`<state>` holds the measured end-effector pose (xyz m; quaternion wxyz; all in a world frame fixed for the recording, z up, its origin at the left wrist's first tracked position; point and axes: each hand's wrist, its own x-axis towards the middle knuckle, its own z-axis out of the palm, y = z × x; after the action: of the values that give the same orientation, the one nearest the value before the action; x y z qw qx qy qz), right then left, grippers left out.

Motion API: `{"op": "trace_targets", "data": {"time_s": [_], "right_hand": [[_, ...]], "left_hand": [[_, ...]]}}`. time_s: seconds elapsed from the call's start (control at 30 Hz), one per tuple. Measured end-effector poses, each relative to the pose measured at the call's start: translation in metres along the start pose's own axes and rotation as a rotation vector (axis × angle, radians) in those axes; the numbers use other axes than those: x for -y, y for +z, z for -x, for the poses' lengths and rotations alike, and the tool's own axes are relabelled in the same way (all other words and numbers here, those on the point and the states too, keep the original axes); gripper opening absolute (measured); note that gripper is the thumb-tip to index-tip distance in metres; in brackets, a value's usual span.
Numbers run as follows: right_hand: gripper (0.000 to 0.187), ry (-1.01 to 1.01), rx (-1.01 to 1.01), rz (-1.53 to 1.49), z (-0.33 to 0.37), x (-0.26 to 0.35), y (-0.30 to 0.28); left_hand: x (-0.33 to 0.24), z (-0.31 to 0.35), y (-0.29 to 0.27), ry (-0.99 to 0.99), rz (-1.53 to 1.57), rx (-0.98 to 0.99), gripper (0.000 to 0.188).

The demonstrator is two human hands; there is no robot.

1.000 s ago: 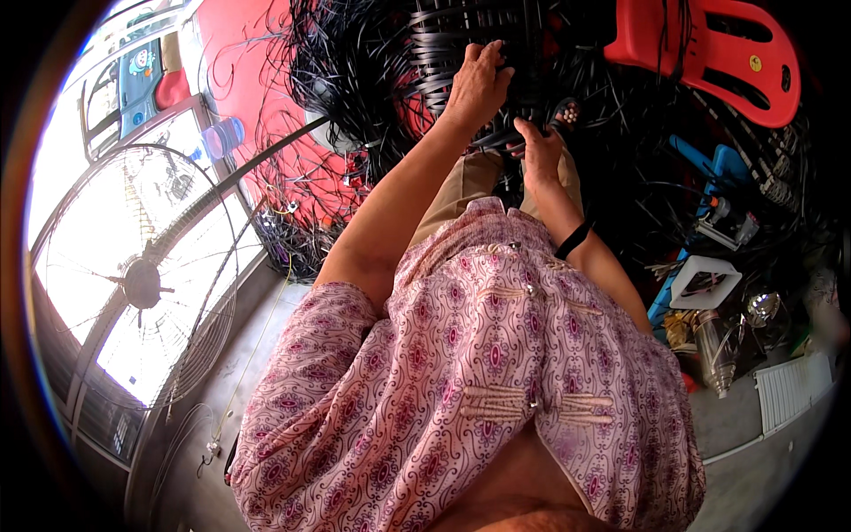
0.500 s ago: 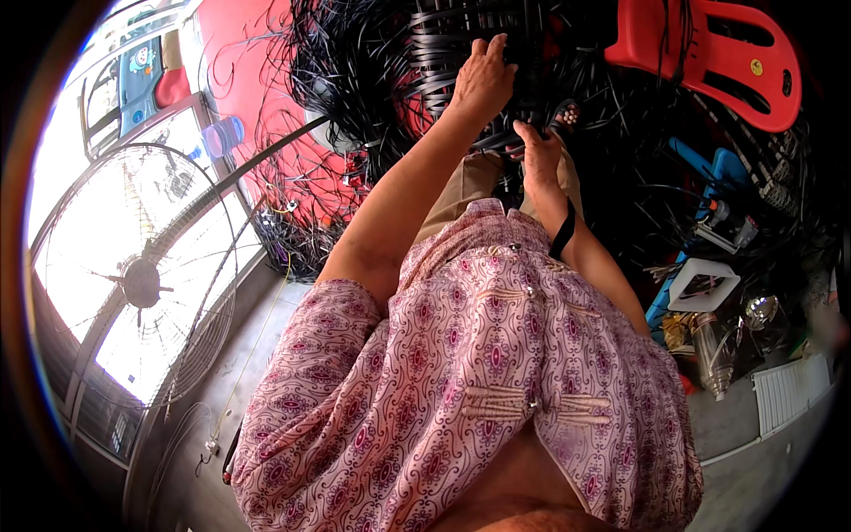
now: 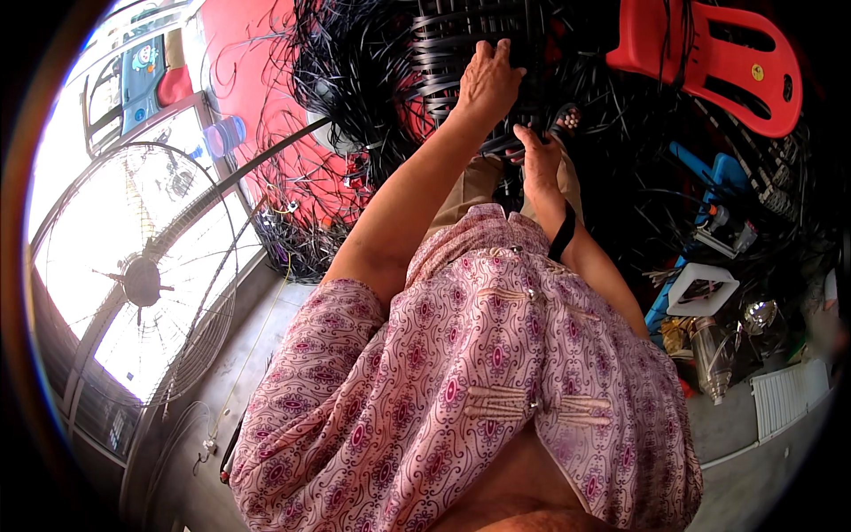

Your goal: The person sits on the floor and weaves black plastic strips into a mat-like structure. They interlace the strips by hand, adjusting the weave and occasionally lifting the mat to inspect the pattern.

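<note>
The left hand, fingers extended, lies over a weave of flat black strips; the right hand, thumb raised, is at its near edge. The hands are apart, but whether either grips a strip I cannot tell. Loose black strips heap left of the weave, a red plastic chair right.

Woven piece, twelve o'clock: black. Loose strips, eleven: black. Ground surface, eleven: red. Chair, two: bright red; round sticker, yellow. Shirt, six: pale pink, magenta medallions, dark scrollwork throughout. Trousers, twelve: tan. Fan hub, nine: dark grey.
</note>
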<state>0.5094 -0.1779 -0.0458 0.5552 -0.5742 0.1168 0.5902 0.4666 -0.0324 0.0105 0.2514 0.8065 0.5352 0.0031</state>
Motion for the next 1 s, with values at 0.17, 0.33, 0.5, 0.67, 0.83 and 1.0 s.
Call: {"op": "trace_targets", "data": {"time_s": [0.17,0.33,0.5,0.67,0.83,1.0], "right_hand": [[0.030,-0.001,-0.003,0.012,0.000,-0.001,-0.001],[0.031,-0.022,-0.002,0.019,0.005,0.000,0.003],[0.032,-0.009,-0.009,0.030,0.009,0.002,0.007],[0.031,-0.022,-0.029,0.040,0.013,0.005,0.012],[0.029,-0.010,0.000,0.067,0.018,0.012,0.015],[0.030,-0.033,0.004,0.090,0.044,-0.002,0.030]], "left_hand": [[-0.001,0.004,0.002,0.002,-0.030,0.008,0.052],[0.001,0.008,0.004,0.069,-0.090,-0.069,0.050],[0.004,0.009,0.006,0.095,-0.149,-0.086,0.047],[0.004,0.008,0.005,0.159,-0.254,-0.171,0.047],[0.003,0.008,-0.003,0.159,-0.295,-0.159,0.044],[0.019,0.033,-0.025,0.134,-0.331,-0.222,0.045]]}}
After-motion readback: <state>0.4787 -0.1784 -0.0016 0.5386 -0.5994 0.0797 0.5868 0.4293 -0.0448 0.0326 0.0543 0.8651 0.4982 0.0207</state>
